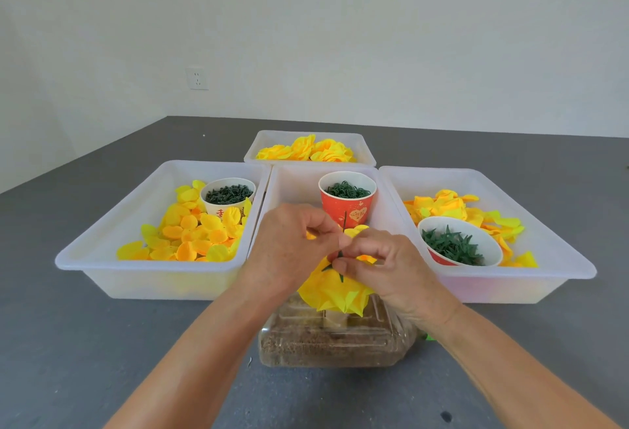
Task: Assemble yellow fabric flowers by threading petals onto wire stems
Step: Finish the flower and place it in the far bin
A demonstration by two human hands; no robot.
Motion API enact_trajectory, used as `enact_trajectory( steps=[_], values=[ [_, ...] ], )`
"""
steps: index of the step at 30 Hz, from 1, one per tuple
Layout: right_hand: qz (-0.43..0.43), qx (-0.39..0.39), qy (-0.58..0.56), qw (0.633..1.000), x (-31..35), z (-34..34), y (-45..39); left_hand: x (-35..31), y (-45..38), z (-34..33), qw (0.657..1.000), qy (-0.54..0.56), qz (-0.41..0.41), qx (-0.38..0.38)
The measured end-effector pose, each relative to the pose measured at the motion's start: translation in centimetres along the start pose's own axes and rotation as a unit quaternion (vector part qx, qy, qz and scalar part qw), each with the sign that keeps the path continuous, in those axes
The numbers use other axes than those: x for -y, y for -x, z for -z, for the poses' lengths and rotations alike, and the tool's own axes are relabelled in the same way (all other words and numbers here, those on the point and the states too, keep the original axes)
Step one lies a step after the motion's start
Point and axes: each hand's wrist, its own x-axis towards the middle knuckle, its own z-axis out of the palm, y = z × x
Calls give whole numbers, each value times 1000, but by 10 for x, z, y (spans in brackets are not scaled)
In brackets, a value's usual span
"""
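Biggest risk right now is the green calyx (335, 267) slipping off-centre or the thin wire stem (345, 221) bending if I push down crooked, since the stem only stands in that clear box of grit (333, 343) near me. A tug could also pull the stacked yellow flower (335, 292) loose. My left hand (289, 245) has its fingers curled in, pinching at the stem just above the petals. My right hand (384, 265) pinches the calyx against the flower, thumb and forefinger tight. Both wrists angle inward over the middle tray (289, 183), in front of the red cup (347, 211).
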Motion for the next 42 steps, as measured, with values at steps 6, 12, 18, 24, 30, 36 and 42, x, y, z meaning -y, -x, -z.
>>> enact_trajectory(
  steps=[6, 12, 18, 24, 30, 36, 42],
  values=[
    [-64, 3, -79, 995, 0, 7, 3, 11, 18, -6, 999, 7, 21, -30],
    [-40, -12, -56, 998, -1, 8, 2, 6, 23, -6, 997, -60, 15, -44],
    [49, -55, 54, 996, -3, 2, 4, 4, 21, -6, 988, -143, -53, -18],
    [54, -46, 64, 995, -5, 1, 5, 5, 20, -5, 988, -143, -60, -4],
    [69, -68, 72, 993, -7, -2, 6, 6, 19, -6, 987, -147, -58, 2],
    [46, -57, 53, 996, -3, 0, 8, 5, 25, -7, 991, -126, -42, -30],
    [21, -24, -27, 999, -1, 3, 8, 7, 37, -9, 994, -94, 9, -53]
  ],
)
